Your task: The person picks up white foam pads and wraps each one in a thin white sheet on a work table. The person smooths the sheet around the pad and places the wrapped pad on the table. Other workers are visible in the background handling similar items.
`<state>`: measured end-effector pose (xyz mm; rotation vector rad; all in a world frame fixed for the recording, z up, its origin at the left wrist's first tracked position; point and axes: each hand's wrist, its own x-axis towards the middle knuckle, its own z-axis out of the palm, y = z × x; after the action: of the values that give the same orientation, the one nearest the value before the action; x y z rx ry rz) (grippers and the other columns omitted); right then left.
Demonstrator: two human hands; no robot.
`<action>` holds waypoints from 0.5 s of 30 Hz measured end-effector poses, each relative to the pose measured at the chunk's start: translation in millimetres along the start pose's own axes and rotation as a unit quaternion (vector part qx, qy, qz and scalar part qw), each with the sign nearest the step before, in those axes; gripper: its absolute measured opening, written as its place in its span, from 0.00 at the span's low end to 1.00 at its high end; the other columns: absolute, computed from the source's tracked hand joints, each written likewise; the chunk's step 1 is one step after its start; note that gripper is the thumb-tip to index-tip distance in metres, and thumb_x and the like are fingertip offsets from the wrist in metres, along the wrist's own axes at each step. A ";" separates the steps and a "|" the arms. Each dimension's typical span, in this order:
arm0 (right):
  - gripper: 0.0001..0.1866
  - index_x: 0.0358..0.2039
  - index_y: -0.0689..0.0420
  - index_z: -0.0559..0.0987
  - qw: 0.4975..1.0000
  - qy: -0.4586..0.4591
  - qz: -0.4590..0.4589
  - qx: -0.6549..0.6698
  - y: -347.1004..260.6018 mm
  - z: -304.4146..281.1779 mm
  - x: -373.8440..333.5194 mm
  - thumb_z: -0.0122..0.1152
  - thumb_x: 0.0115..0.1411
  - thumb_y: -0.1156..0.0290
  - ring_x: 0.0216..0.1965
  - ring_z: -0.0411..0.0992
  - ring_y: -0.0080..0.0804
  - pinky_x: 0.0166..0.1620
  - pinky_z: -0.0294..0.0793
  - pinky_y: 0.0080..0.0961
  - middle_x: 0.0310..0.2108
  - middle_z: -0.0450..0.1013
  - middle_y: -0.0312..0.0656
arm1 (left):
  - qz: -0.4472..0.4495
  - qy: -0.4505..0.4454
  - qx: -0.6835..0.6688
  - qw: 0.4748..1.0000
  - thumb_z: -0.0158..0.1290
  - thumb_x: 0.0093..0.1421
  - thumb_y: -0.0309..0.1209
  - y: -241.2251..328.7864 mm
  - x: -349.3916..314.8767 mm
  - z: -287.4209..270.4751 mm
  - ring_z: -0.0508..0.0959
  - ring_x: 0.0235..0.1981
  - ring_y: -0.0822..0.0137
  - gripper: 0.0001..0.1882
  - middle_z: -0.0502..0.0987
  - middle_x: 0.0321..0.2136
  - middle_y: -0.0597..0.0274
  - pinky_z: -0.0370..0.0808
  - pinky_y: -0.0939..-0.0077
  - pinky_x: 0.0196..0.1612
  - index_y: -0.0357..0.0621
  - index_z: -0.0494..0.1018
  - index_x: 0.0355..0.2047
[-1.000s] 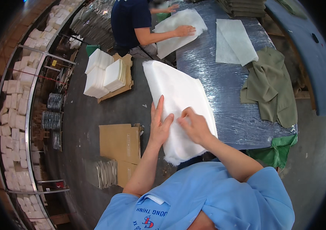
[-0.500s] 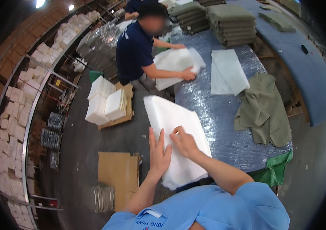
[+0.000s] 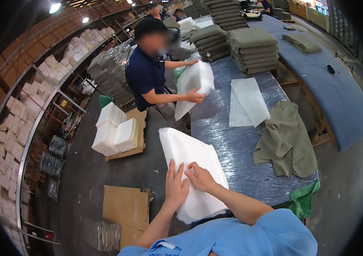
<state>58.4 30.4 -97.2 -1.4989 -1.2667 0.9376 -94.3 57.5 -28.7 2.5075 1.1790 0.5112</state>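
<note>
A white padded cushion insert with fuzzy edges lies slanted in front of my body, beside the table. My left hand rests flat on its left part, fingers stretched out. Close beside it, my right hand has its fingers bent together in a pinch against the white surface. Whatever is between those fingertips is too small to make out. Across from me, a co-worker in a dark shirt holds another white padded piece with both hands.
The plastic-wrapped table carries white sheets, a crumpled olive cover and stacks of olive cushions. White foam blocks stand on cardboard at the left. Flat cardboard lies on the floor. A blue surface runs along the right.
My view has tilted up slightly. My right hand has come down next to the left fingertips, still against the insert. The co-worker has raised the other padded piece more upright.
</note>
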 end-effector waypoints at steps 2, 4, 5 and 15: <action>0.18 0.43 0.59 0.73 0.998 0.025 -0.044 -0.039 21.8 1.5 2.2 0.50 0.74 0.54 0.38 0.79 0.62 0.43 0.75 0.53 0.32 0.79 0.58 | -0.001 -0.004 0.026 1.000 0.51 0.62 0.28 1.6 1.3 5.4 0.55 0.74 0.37 0.33 0.47 0.76 0.35 0.56 0.52 0.74 0.37 0.66 0.69; 0.18 0.42 0.58 0.73 0.995 0.066 -0.020 -0.072 55.5 -2.5 3.5 0.50 0.74 0.54 0.37 0.79 0.61 0.42 0.74 0.52 0.31 0.79 0.56 | 0.006 -0.008 0.027 1.000 0.51 0.62 0.28 10.0 8.8 7.6 0.55 0.74 0.37 0.33 0.47 0.76 0.35 0.56 0.52 0.74 0.37 0.66 0.69; 0.18 0.41 0.57 0.74 0.993 0.084 0.028 -0.078 64.5 -5.8 0.3 0.51 0.74 0.54 0.36 0.79 0.58 0.41 0.74 0.51 0.30 0.79 0.54 | 0.002 -0.013 0.018 1.000 0.51 0.62 0.28 13.9 9.2 5.8 0.55 0.74 0.37 0.33 0.47 0.76 0.35 0.56 0.51 0.74 0.37 0.66 0.69; 0.15 0.48 0.57 0.73 0.991 0.087 -0.081 0.053 36.3 -1.8 -12.9 0.56 0.72 0.58 0.35 0.80 0.52 0.40 0.75 0.44 0.31 0.79 0.53 | 0.011 0.001 0.045 0.999 0.50 0.62 0.29 16.2 7.6 10.2 0.56 0.73 0.36 0.33 0.48 0.75 0.35 0.57 0.50 0.73 0.37 0.66 0.69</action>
<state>67.8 16.0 -131.8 -1.3432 -1.1744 0.7384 -74.4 52.2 -29.4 2.5983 1.2009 0.4758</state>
